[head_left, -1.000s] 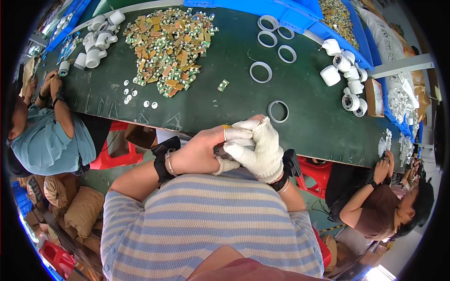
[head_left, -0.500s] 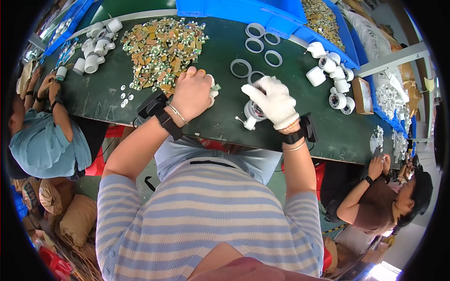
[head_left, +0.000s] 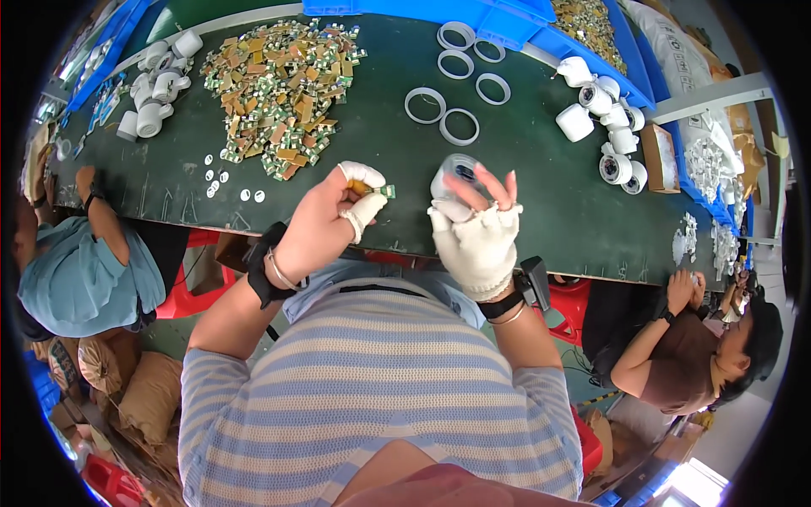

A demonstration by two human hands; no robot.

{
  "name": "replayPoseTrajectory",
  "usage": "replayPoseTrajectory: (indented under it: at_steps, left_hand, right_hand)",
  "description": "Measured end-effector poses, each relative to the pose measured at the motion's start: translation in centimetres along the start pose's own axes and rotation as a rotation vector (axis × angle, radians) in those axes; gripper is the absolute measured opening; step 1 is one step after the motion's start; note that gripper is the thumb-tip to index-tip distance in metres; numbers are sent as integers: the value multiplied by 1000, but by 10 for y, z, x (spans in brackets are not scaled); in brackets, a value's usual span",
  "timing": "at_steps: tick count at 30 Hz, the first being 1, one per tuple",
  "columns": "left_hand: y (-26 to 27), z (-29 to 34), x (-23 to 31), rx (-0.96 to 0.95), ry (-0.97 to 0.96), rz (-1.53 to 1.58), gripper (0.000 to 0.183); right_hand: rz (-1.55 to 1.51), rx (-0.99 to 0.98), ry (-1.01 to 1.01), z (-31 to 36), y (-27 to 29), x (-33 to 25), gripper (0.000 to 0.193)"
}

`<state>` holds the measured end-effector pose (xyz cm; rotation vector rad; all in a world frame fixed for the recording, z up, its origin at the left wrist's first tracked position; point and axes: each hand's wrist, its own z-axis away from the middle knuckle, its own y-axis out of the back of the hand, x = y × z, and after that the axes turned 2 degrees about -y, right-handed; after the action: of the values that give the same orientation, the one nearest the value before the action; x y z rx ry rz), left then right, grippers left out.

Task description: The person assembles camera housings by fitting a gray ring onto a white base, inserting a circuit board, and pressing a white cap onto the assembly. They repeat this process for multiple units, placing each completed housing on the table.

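My left hand point(head_left: 325, 211), with finger cots on thumb and forefinger, pinches a small green circuit board point(head_left: 388, 192) above the table's near edge. To its right, my right hand point(head_left: 478, 241) wears a white glove with bare fingertips. Its thumb and fingers are closed around a white round camera housing point(head_left: 446, 177), partly hidden behind the fingers. A heaped pile of small circuit boards point(head_left: 279, 93) lies beyond my left hand. Past the housing are several grey rings, the closest being one ring point(head_left: 443, 127).
Several white discs point(head_left: 224, 177) lie left of my left hand. White camera housings point(head_left: 160, 89) cluster at the far left, others point(head_left: 575, 122) at the right beside a small cardboard box point(head_left: 659, 160). Blue bins point(head_left: 422, 8) line the back. Co-workers sit at both sides.
My left hand has drawn back from the pile toward the near edge, and the pinched circuit board now shows clearly. My right hand has turned palm-up around the housing, whose lens side no longer shows plainly.
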<state>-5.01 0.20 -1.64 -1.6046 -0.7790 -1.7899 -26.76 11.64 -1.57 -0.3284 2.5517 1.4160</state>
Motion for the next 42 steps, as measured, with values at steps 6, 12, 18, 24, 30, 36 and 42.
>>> replayPoseTrajectory:
  at_steps: [6, 12, 18, 24, 30, 36, 42]
  left_hand:
    - [-6, 12, 2, -121, 84, 143, 28]
    - [-6, 22, 3, -211, -3, 48, 27]
    - [-8, 25, 6, -264, -30, 39, 26]
    - [-10, 25, 10, -174, -68, -48, 29]
    - [-11, 26, 13, -133, -102, -205, 25]
    - [-13, 27, 18, -127, -82, -242, 23]
    - [-13, 23, 8, -225, 68, 162, 21]
  right_hand:
    - [-683, -103, -47, -25, 17, -3, 9]
    - [-723, -257, -29, -28, 17, -2, 8]
    - [-672, -330, -44, -29, 21, -2, 11]
    - [-702, -311, -101, -24, 16, -4, 14]
    - [-708, -335, -58, -28, 19, -1, 16]
    - [-735, -340, -60, -30, 20, -1, 16]
    - [-857, -460, -113, -29, 21, 8, 14]
